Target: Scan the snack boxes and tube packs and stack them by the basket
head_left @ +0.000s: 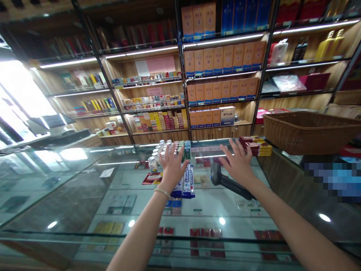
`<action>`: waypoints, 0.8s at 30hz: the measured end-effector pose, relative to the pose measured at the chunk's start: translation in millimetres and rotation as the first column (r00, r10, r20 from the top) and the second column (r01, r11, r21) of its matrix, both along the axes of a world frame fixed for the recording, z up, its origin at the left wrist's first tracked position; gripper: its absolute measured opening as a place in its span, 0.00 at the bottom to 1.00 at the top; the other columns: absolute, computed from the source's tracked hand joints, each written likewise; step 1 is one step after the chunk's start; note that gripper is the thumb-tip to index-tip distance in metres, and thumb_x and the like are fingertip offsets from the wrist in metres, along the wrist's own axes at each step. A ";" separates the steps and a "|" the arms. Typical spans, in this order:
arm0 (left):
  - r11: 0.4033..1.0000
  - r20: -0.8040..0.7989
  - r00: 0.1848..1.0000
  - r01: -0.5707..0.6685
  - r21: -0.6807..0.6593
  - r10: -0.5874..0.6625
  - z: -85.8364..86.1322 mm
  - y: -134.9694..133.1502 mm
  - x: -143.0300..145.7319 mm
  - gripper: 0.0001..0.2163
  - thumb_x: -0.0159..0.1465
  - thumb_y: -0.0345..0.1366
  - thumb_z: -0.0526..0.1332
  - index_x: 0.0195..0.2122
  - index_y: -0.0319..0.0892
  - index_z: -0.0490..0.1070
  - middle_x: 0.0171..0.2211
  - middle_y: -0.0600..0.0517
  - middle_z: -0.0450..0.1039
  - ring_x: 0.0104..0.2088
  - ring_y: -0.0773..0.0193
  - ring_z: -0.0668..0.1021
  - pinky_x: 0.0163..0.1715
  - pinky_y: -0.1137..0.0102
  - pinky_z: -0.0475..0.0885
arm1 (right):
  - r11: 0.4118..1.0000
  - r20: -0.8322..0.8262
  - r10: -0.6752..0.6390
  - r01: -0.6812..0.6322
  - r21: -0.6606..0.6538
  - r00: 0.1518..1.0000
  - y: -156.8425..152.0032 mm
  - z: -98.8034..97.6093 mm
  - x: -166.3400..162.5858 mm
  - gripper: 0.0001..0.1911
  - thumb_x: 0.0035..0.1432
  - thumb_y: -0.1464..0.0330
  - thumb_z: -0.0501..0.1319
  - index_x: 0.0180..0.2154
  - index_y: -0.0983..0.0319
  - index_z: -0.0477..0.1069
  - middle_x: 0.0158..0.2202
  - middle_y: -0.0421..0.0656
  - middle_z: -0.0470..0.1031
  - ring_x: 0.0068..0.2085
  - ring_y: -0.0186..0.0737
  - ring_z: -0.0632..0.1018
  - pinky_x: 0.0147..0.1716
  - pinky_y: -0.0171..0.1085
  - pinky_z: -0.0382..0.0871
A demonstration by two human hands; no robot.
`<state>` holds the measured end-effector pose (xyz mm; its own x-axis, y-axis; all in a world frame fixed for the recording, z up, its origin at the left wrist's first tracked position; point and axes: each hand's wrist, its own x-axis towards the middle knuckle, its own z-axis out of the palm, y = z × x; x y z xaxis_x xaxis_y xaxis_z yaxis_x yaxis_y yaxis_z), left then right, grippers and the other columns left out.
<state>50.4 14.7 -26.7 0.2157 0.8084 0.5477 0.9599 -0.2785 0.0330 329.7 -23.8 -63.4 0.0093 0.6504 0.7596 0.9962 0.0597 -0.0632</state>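
Note:
My left hand (172, 165) is open with its fingers spread, over the glass counter. Under and beside it lie blue-and-white snack packets (188, 181), partly covered by the hand; whether it touches them I cannot tell. Just beyond its fingers stand small white bottles (153, 164) and green cans (187, 149). A red-and-yellow packet (151, 178) lies flat to its left. My right hand (237, 161) is open too, fingers apart, holding nothing. Below it rests a black handheld barcode scanner (225, 180). Past its fingertips is a stack of red-and-yellow packets (256, 145).
A brown wicker basket (307, 131) sits at the counter's right end. The glass counter (208, 210) has goods on shelves beneath it. A white paper slip (107, 172) lies on the left. Behind stand wall shelves with orange boxes (222, 62) and cigarette packs (158, 122).

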 end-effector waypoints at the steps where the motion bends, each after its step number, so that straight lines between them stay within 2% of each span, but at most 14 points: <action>1: 1.000 -0.003 1.000 0.006 0.004 -0.006 -2.6 0.6 -1.8 0.29 0.74 0.50 0.55 0.75 0.54 0.59 0.79 0.46 0.45 0.79 0.42 0.45 0.75 0.39 0.36 | 1.000 0.009 -0.001 0.001 0.008 1.000 -0.8 -1.2 1.6 0.26 0.74 0.56 0.49 0.67 0.53 0.69 0.75 0.52 0.60 0.74 0.57 0.57 0.70 0.68 0.42; 5: 0.999 0.011 1.000 0.008 0.034 -0.009 -3.4 3.3 -10.7 0.28 0.73 0.50 0.57 0.74 0.54 0.61 0.79 0.46 0.46 0.78 0.41 0.46 0.74 0.39 0.35 | 0.999 0.026 0.008 -0.009 0.035 1.000 -5.6 -3.5 5.1 0.26 0.75 0.56 0.49 0.66 0.55 0.71 0.74 0.54 0.60 0.74 0.57 0.59 0.70 0.67 0.44; 9: 0.993 0.070 0.997 -0.031 0.115 0.023 12.8 9.2 -26.7 0.30 0.73 0.50 0.57 0.74 0.52 0.60 0.78 0.41 0.46 0.78 0.38 0.48 0.73 0.36 0.42 | 0.997 0.020 0.063 -0.064 0.038 0.998 -10.6 -4.6 4.4 0.26 0.75 0.56 0.50 0.66 0.56 0.71 0.74 0.56 0.61 0.73 0.59 0.60 0.69 0.69 0.45; 12: 0.979 0.051 0.999 -0.028 0.204 0.018 23.3 15.9 -51.7 0.29 0.73 0.51 0.57 0.73 0.51 0.61 0.78 0.41 0.49 0.78 0.39 0.49 0.73 0.37 0.43 | 0.994 0.007 0.097 -0.098 0.057 0.995 -12.9 -5.5 3.8 0.26 0.75 0.55 0.49 0.65 0.58 0.71 0.73 0.57 0.62 0.73 0.60 0.61 0.69 0.70 0.46; 14: 0.971 0.030 0.999 -0.035 0.238 0.029 22.9 18.8 -76.3 0.28 0.72 0.51 0.57 0.72 0.51 0.64 0.77 0.41 0.51 0.77 0.40 0.50 0.73 0.39 0.42 | 0.992 -0.003 0.109 -0.109 0.062 0.994 -13.6 -6.2 3.9 0.26 0.75 0.55 0.49 0.64 0.58 0.72 0.72 0.58 0.62 0.73 0.60 0.61 0.68 0.71 0.46; 17: 0.968 -0.019 0.996 -0.076 0.240 0.083 9.9 19.1 -120.0 0.27 0.72 0.50 0.58 0.70 0.50 0.67 0.77 0.40 0.52 0.77 0.40 0.52 0.73 0.38 0.39 | 0.991 -0.028 0.123 -0.122 0.048 0.992 -13.5 -7.4 4.2 0.26 0.75 0.55 0.48 0.63 0.58 0.72 0.72 0.58 0.62 0.73 0.62 0.61 0.68 0.71 0.46; 20: 0.973 -0.053 0.990 -0.117 0.200 0.130 -10.7 17.1 -160.6 0.24 0.72 0.48 0.58 0.66 0.47 0.72 0.76 0.38 0.55 0.76 0.39 0.55 0.73 0.38 0.41 | 0.990 -0.046 0.135 -0.134 0.037 0.990 -12.8 -9.1 4.3 0.26 0.75 0.55 0.49 0.64 0.58 0.72 0.72 0.58 0.63 0.72 0.62 0.61 0.68 0.72 0.45; 24: 0.975 -0.038 0.988 -0.142 0.170 0.151 -33.0 16.0 -192.0 0.21 0.72 0.48 0.57 0.62 0.46 0.76 0.74 0.37 0.59 0.75 0.40 0.58 0.72 0.39 0.41 | 0.990 -0.040 0.134 -0.131 0.055 0.990 -12.7 -12.6 3.8 0.27 0.74 0.55 0.48 0.63 0.58 0.73 0.71 0.57 0.64 0.72 0.62 0.63 0.68 0.71 0.45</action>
<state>-141.6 30.7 -59.7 0.1322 0.7320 0.6683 0.9899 -0.1324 -0.0508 333.5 -36.5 -75.9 -0.0403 0.6075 0.7933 0.9756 0.1953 -0.0999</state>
